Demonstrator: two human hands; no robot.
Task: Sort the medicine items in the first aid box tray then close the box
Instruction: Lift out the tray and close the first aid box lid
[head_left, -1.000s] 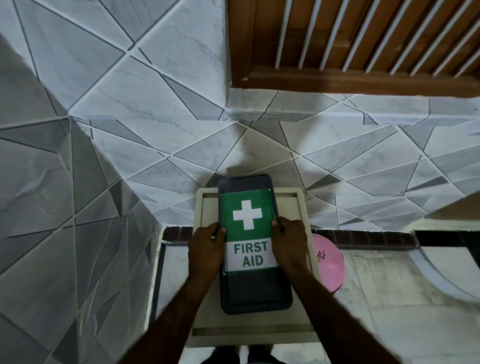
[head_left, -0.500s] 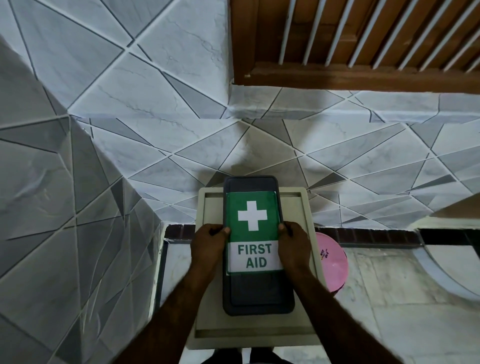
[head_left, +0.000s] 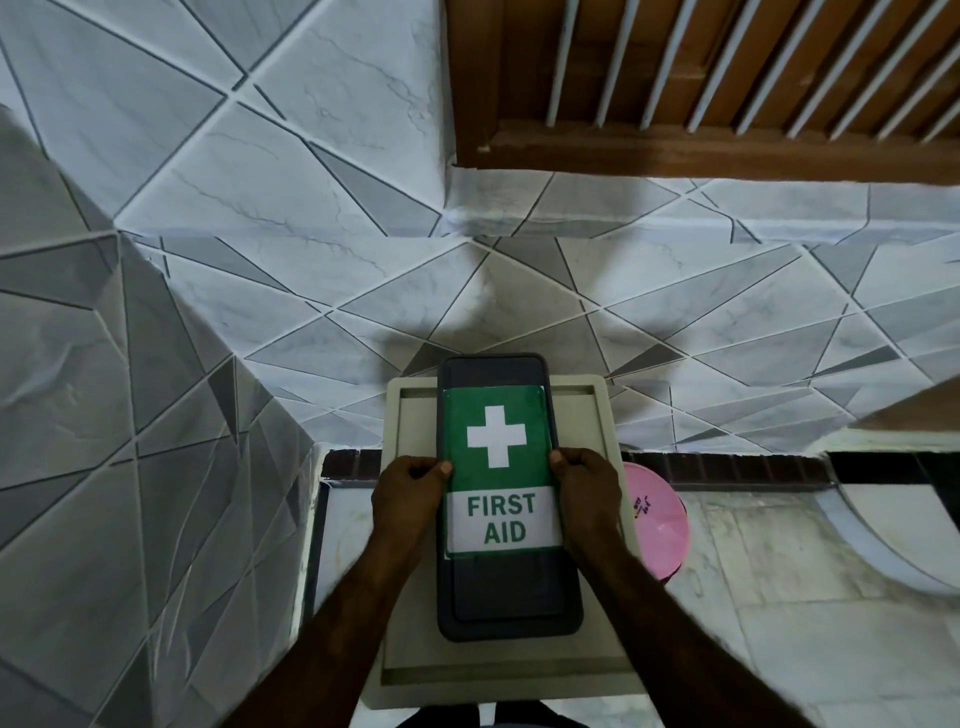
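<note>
Gripping closed first aid box (head_left: 506, 587) w/ left hand (head_left: 408, 499) at 9, right hand (head_left: 589, 493) at 3; long axis running 12-6.

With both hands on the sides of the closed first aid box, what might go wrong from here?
1. The first aid box is long and narrow on the beige stand; a hard tug may slide it off.
2. The left hand and right hand grip the lid edges; contents could spill if it pops open.
</note>
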